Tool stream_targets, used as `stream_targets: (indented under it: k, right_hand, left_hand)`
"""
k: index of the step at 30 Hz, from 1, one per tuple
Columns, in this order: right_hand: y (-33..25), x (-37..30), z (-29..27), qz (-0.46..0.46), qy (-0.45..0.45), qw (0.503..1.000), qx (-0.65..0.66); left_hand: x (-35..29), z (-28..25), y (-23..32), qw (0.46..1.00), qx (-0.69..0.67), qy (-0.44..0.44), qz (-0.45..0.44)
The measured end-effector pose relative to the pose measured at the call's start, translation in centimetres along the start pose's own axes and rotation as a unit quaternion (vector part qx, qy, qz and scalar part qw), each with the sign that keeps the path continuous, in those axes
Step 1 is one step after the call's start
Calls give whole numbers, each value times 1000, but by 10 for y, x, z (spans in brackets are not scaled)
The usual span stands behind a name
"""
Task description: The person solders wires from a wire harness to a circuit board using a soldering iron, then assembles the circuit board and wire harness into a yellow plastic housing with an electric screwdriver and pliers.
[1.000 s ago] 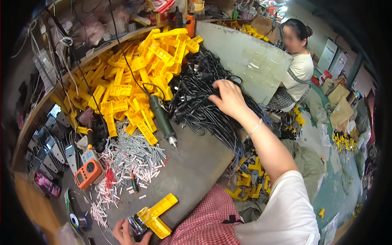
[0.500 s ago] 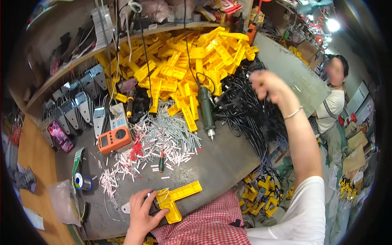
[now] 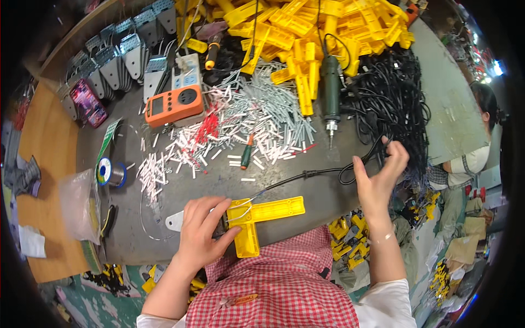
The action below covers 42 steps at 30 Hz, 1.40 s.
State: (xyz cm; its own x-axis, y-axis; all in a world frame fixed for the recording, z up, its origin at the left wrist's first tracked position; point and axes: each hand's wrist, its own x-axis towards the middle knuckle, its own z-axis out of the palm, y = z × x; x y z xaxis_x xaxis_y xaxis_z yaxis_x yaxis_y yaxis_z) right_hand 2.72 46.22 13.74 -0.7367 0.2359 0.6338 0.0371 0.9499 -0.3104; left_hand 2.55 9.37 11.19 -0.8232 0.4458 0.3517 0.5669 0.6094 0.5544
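Yellow T-shaped housing (image 3: 265, 210) lies open-side up at the near edge of the desk (image 3: 322, 191), above the red checked apron (image 3: 279, 295). Left hand (image 3: 202, 229) covers its left end: fingers narrow on a grey metal bracket (image 3: 174, 221), thumb against the housing; most of the bracket is hidden. Black cable (image 3: 322, 171) runs from the housing to the right hand (image 3: 380, 186), whose thumb and fingers are wide apart around it; can't tell if gripped. Cable loop just beside that thumb.

Black cable heap (image 3: 385, 93) crowds the space beyond the right hand. Green power screwdriver (image 3: 331, 82), tip toward us, stands between that heap and the spread of pale tubes (image 3: 273, 104). Small green screwdriver (image 3: 247, 153) among the tubes; orange meter (image 3: 174, 105) left of them. Yellow housings pile (image 3: 306, 27) blocks the back. Solder spool (image 3: 111, 172), plastic bag (image 3: 82, 205) far left.
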Motion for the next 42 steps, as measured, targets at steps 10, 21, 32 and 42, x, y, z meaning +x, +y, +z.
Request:
stream_targets:
  k: [10, 21, 32, 42]
  right_hand:
    - [70, 23, 87, 4, -10, 984, -180]
    - [-89, 11, 18, -271, -463, 787, 305]
    - [-95, 38, 51, 279, -541, 391, 690]
    - [-107, 34, 51, 204, -581, 635, 467]
  left_hand:
    - [-24, -6, 0, 999, -25, 10, 32]
    - [-16, -10, -10, 999, -36, -24, 21]
    - [12, -30, -18, 995, -69, -68, 5]
    - [69, 17, -26, 993, 10, -116, 7]
